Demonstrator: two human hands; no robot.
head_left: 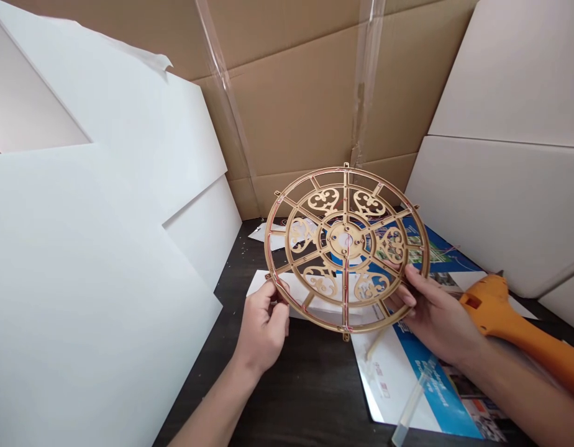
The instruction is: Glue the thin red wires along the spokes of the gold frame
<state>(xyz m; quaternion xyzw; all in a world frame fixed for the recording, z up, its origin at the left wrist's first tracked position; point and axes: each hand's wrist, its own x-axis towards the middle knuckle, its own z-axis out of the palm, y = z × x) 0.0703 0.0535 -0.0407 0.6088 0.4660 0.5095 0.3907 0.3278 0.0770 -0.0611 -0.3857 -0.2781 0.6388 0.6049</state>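
Note:
A round gold openwork frame [346, 292], with rings, spokes and scrolled ornaments, is held up tilted over the table. Thin red and white wires run along its outer rim and lower spoke. My left hand [267, 323] is closed on the lower left rim, fingers curled around it. On the lower right, my right hand [436, 310] grips the rim with the thumb in front and fingers behind, partly hidden. Close by the right hand lies an orange glue gun [515, 316], its handle running to the right edge.
A printed blue and white brochure [384, 391] lies on the dark table [305, 397]. A translucent glue stick [412, 403] rests on it. White paper [259, 282] is under the frame. A cardboard panel [291, 112] stands behind, white boards [105, 248] left, white boxes [505, 205] right.

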